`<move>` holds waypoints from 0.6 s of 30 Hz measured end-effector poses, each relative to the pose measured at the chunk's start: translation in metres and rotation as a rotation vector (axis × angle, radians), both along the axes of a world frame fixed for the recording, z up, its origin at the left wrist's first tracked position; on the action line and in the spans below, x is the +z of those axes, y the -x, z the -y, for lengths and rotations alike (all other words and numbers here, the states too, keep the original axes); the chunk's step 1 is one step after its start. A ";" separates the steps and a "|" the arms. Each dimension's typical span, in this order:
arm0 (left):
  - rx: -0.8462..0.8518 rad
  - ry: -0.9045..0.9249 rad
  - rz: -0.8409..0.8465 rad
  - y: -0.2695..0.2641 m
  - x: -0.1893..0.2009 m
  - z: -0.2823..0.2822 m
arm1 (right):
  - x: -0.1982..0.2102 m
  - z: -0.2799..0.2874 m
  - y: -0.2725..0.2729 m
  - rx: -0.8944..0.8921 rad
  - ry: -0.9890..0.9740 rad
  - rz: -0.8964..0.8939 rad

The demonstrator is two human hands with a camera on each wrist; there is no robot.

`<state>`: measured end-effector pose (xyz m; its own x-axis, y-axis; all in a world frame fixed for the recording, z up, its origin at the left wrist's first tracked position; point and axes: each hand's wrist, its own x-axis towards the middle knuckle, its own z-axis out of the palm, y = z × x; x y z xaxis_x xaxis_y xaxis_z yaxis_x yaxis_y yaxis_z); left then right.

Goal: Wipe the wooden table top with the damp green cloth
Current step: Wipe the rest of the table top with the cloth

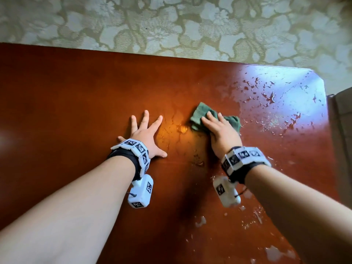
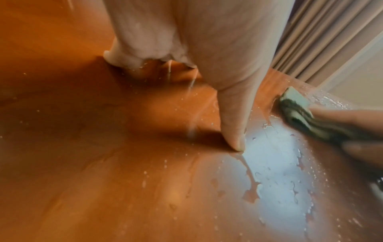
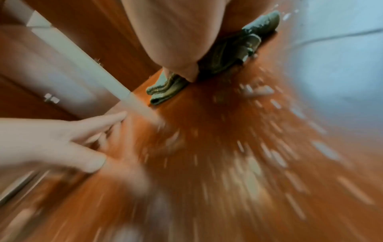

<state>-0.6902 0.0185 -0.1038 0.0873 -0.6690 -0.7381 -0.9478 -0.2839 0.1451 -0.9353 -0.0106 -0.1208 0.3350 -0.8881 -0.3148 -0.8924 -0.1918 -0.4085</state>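
Observation:
The reddish-brown wooden table top (image 1: 76, 92) fills the head view. A crumpled green cloth (image 1: 200, 116) lies on it right of centre. My right hand (image 1: 219, 128) lies flat on the cloth with straight fingers, pressing it to the wood; the cloth (image 3: 234, 49) shows blurred under the palm in the right wrist view. My left hand (image 1: 146, 134) rests flat on the bare wood left of the cloth, fingers spread. In the left wrist view its thumb (image 2: 234, 127) touches the wet wood, and the cloth (image 2: 296, 108) is at the right.
Water drops and smears (image 1: 276, 103) cover the table's right part and the near right area (image 1: 247, 216). The table's far edge (image 1: 171, 56) meets a floral carpet (image 1: 171, 21). A cut corner (image 1: 318, 75) and grey curtain (image 1: 341, 130) stand at the right.

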 end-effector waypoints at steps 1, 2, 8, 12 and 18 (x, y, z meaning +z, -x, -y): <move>0.005 0.005 -0.004 0.000 0.001 -0.001 | 0.001 -0.021 -0.001 0.043 -0.004 0.031; 0.008 0.009 -0.008 0.001 0.000 -0.002 | 0.001 -0.041 -0.003 0.099 0.009 0.061; -0.014 0.021 -0.048 -0.002 -0.001 -0.023 | 0.004 -0.095 0.008 0.436 -0.026 0.255; -0.104 -0.027 -0.048 -0.014 0.000 -0.048 | 0.028 -0.053 0.014 0.390 -0.121 0.342; -0.061 -0.013 -0.045 -0.014 0.001 -0.072 | 0.032 0.034 0.002 -0.099 0.138 0.118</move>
